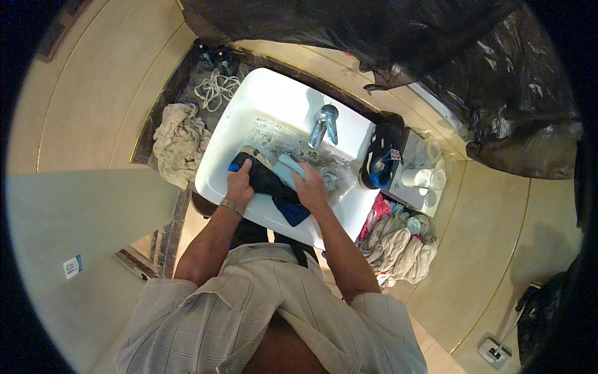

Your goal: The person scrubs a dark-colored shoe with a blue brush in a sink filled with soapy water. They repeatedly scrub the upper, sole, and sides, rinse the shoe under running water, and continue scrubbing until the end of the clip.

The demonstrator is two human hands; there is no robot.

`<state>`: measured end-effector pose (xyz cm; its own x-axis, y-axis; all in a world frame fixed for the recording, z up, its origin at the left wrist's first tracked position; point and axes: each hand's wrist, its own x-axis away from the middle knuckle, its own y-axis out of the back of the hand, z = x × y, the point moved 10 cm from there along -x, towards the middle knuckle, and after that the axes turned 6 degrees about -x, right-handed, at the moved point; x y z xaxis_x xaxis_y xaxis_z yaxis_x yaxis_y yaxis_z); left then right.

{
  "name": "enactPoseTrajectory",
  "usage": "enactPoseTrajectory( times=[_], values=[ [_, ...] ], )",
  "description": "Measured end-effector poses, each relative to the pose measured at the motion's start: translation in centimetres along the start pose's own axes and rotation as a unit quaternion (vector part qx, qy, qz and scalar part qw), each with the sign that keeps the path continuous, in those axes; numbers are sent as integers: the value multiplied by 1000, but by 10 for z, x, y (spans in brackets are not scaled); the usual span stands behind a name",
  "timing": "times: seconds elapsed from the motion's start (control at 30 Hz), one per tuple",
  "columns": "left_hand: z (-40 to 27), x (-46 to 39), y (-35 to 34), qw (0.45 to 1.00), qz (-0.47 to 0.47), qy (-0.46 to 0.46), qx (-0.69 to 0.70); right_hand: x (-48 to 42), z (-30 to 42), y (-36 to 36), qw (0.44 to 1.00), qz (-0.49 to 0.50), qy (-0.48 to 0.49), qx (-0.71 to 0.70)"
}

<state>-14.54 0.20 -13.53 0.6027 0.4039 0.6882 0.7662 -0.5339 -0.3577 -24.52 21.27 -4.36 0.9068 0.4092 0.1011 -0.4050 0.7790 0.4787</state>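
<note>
In front of me is a white washbasin [281, 89] holding soapy water [280, 135]. My left hand [240, 183] grips a dark shoe [268, 180] whose pale sole edge faces the tap. My right hand [310, 188] holds a light blue scrubbing brush [286, 169] by its handle, against or just over the sole side of the shoe; its bristles are hidden. A dark blue flap of fabric [292, 211] hangs at the shoe's near side over the basin rim. Another dark shoe with a blue lining [382, 161] rests at the basin's right edge.
A chrome tap [323, 125] stands at the back of the basin. Crumpled cloth [180, 142] and white laces [217, 89] lie left. On the right are a white cylindrical container [423, 179] and a pile of rags [397, 243]. Dark plastic sheeting [467, 70] hangs above.
</note>
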Motion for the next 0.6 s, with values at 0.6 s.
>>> enactPoseTrajectory(
  times=[0.6],
  values=[
    [4,-8,-2,1000,6,2,0,37,-28,33,998,-22,-50,23]
  ],
)
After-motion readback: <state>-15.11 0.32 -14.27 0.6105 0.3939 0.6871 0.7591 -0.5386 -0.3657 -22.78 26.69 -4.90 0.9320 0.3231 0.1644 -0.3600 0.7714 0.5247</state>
